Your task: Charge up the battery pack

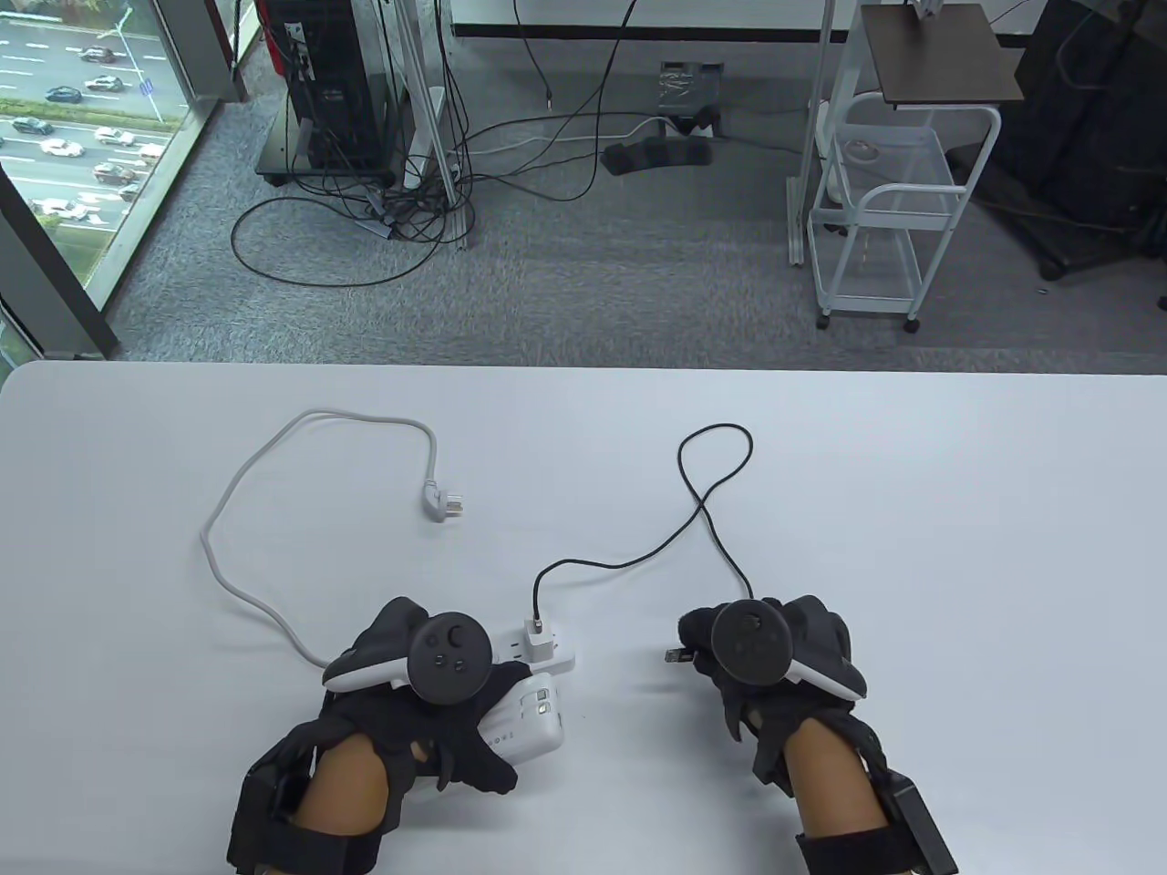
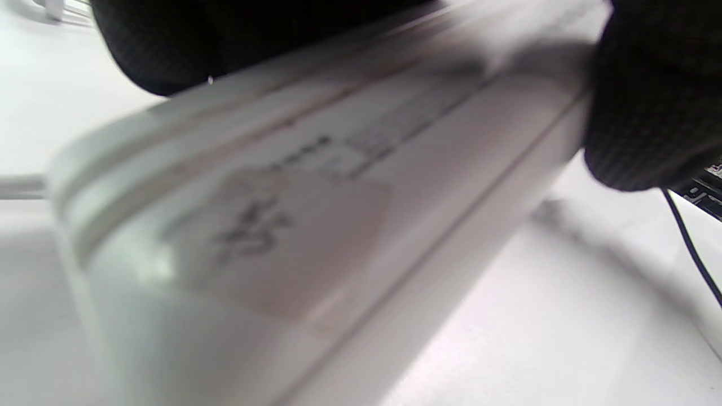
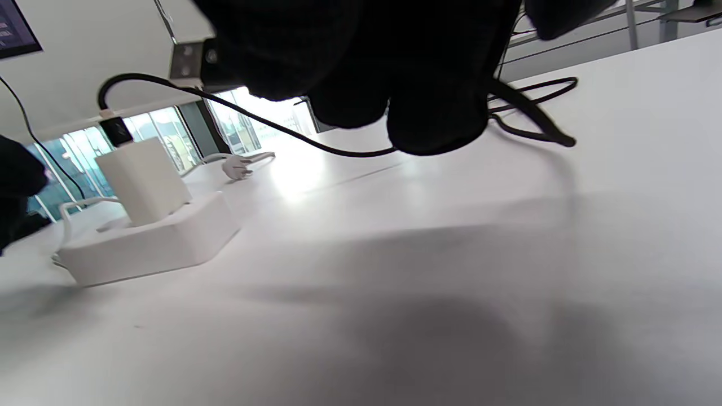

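Bench (image 1: 912, 510): white, carrying all items below. Left hand (image 1: 428, 684): gloved, low at the near edge, palm down, fingers wrapped around the battery pack (image 1: 524, 720); the pack is white, lying flat under and just right of that hand, blurred in the left wrist view. Right hand (image 1: 775, 652): gloved, well apart to the right, clenched on the black cable (image 1: 702, 519), whose connector (image 1: 676, 655) juts left from the fingers. Power strip (image 1: 547, 649): white, just behind the pack, its grey cord (image 1: 264, 483) unplugged. 1 white charger (image 1: 535, 634): upright in the strip, cable attached.
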`<action>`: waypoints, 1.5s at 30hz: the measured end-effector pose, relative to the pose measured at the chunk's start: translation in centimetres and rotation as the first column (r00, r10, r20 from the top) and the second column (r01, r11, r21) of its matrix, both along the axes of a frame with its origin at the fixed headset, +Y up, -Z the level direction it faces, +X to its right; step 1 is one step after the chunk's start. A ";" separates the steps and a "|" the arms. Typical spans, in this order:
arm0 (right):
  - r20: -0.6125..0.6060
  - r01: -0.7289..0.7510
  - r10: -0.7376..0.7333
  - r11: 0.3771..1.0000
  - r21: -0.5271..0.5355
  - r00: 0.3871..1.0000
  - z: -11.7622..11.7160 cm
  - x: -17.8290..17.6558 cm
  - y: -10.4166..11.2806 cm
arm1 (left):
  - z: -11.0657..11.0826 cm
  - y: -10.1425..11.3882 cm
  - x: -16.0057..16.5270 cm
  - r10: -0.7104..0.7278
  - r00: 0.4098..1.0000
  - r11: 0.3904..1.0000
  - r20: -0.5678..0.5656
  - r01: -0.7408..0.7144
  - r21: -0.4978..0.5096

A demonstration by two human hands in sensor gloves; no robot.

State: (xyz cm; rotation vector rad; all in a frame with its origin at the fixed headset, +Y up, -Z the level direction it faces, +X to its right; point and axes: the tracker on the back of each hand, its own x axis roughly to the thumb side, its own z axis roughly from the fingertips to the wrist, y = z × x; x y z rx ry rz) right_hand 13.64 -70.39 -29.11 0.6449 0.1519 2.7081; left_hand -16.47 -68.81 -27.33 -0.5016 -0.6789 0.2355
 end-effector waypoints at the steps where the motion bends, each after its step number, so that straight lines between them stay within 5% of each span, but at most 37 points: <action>1: -0.010 0.022 -0.022 1.000 -0.005 1.000 0.1 -0.3 -0.1 | 0.0 0.0 -0.1 0.000 1.000 1.000 -0.005 0.000 0.000; 14: -0.148 0.263 -0.277 0.959 -0.107 0.950 2.7 -4.9 0.4 | -0.1 -0.7 -0.4 -0.090 0.995 0.996 -0.051 0.089 -0.019; 30: -0.206 0.139 -0.163 0.982 -0.125 0.965 3.6 -6.9 0.2 | 0.4 -0.8 0.8 -0.146 0.989 0.989 -0.010 0.146 -0.001; 35: -0.232 0.093 -0.140 0.975 -0.203 0.963 3.7 -7.2 -0.1 | 0.4 -0.7 1.0 -0.159 0.987 0.987 -0.004 0.159 0.003; 45: -0.232 0.080 -0.136 0.969 -0.232 0.963 4.1 -7.7 -0.2 | 1.2 -0.1 2.4 -0.219 0.975 0.972 0.033 0.216 0.090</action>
